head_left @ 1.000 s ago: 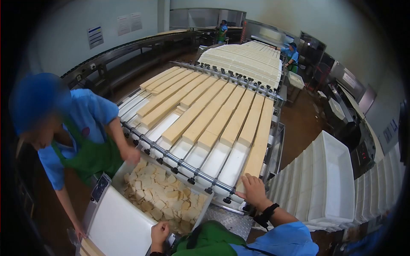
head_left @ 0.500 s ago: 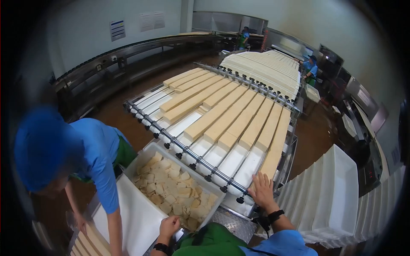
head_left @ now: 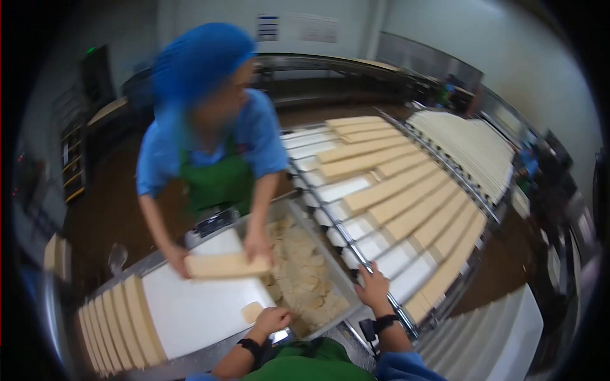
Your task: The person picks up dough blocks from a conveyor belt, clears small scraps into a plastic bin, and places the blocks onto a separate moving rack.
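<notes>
My left hand [head_left: 272, 319] is curled over the near rim of a white bin [head_left: 348, 287] full of broken tan pieces [head_left: 302, 270]. A small loose piece [head_left: 251, 311] lies on the white table [head_left: 190, 311] just left of that hand. My right hand [head_left: 373, 289] rests flat, fingers apart, on the metal end rail [head_left: 340, 236] of the conveyor and holds nothing. Across the table a co-worker in blue with a green apron [head_left: 216, 181] holds a long tan slab [head_left: 225, 265] flat between both hands, just above the table.
Long tan slabs [head_left: 406, 197] lie in lanes on the conveyor to the right, and more of them run far back. A row of slabs on edge [head_left: 117, 320] fills the table's left end. White trays [head_left: 508, 343] are stacked at lower right. Other workers stand far off.
The view has swung left. The co-worker has straightened up and now holds a long slab over the white table. My hands stay at the bin's rim and the conveyor's end rail.
</notes>
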A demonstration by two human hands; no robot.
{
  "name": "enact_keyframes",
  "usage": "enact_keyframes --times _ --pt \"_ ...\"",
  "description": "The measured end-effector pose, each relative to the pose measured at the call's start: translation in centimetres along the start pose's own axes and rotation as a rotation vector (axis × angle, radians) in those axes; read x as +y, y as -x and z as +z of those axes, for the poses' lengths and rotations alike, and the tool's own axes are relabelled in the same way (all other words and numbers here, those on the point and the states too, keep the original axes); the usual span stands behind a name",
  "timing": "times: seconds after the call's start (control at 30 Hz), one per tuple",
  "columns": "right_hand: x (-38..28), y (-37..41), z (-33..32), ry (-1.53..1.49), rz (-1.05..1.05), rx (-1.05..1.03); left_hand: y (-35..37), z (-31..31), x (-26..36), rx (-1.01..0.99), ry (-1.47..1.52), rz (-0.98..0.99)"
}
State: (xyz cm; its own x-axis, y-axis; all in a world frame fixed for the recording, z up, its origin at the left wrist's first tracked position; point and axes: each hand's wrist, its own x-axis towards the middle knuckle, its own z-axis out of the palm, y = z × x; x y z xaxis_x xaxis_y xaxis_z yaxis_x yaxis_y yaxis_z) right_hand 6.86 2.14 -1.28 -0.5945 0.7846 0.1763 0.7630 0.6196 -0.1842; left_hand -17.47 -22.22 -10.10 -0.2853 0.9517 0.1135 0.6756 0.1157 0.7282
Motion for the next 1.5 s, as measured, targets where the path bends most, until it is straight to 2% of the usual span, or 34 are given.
enact_keyframes --times 0.03,0.13,0.2,0.27,0.3,0.5,0.57,0.63,0.67,0.93,1.03,1.1,1.33,1.4,1.43,1.5 --pt "0.2 0.1 0.3 -0.029 -0.019 0.032 0.3 0.3 -0.4 -0.016 -0.025 0.056" --pt "1.0 0.1 1.4 -0.005 -0.048 0.057 0.2 -0.6 1.2 -0.053 -0.008 0.005" --pt "1.2 0.0 1.5 0.002 -0.049 0.014 0.1 -0.6 1.1 -0.018 -0.026 -0.052" --pt "0.9 -0.2 1.2 0.025 -0.012 -0.03 0.0 -0.7 1.0 -0.082 0.086 -0.004" --pt "0.9 -0.2 1.2 0.029 -0.011 -0.042 -0.1 -0.8 1.0 -0.041 0.076 -0.029" --pt "1.3 -0.5 1.8 0.033 0.022 -0.075 -0.1 -0.6 0.9 -0.092 0.086 -0.01" --pt "-0.3 -0.2 -0.5 0.033 0.022 -0.079 -0.1 -0.8 1.0 -0.1 0.064 -0.041" --pt "-3.9 0.4 -5.7 -0.062 -0.095 -0.151 0.0 -0.2 0.8 -0.035 0.105 0.006" --pt "-2.1 0.2 -3.4 0.017 -0.151 -0.097 0.1 -0.1 0.6 -0.039 0.098 0.003" --pt "-0.7 0.1 -1.0 0.043 -0.184 0.025 0.0 -0.7 1.4 -0.061 0.135 -0.04" --pt "-1.3 0.2 -1.9 0.04 -0.148 0.007 -0.2 -0.7 1.4 -0.099 0.057 -0.07" --pt "-1.3 0.0 -1.8 0.005 -0.091 -0.049 0.0 -0.8 1.6 -0.022 0.111 -0.032" --pt "-1.5 0.2 -2.0 0.046 -0.11 -0.003 -0.1 -1.3 1.6 -0.079 0.13 -0.018" --pt "-3.1 0.4 -4.1 0.066 0.05 -0.16 -0.1 -1.3 1.5 -0.078 0.142 0.006" --pt "-2.6 0.5 -3.7 0.063 0.067 -0.156 -0.1 -1.4 1.4 -0.091 0.139 0.017" --pt "-0.5 0.5 -1.6 0.008 -0.102 -0.034 -0.2 -1.5 1.6 -0.102 0.138 0.031"
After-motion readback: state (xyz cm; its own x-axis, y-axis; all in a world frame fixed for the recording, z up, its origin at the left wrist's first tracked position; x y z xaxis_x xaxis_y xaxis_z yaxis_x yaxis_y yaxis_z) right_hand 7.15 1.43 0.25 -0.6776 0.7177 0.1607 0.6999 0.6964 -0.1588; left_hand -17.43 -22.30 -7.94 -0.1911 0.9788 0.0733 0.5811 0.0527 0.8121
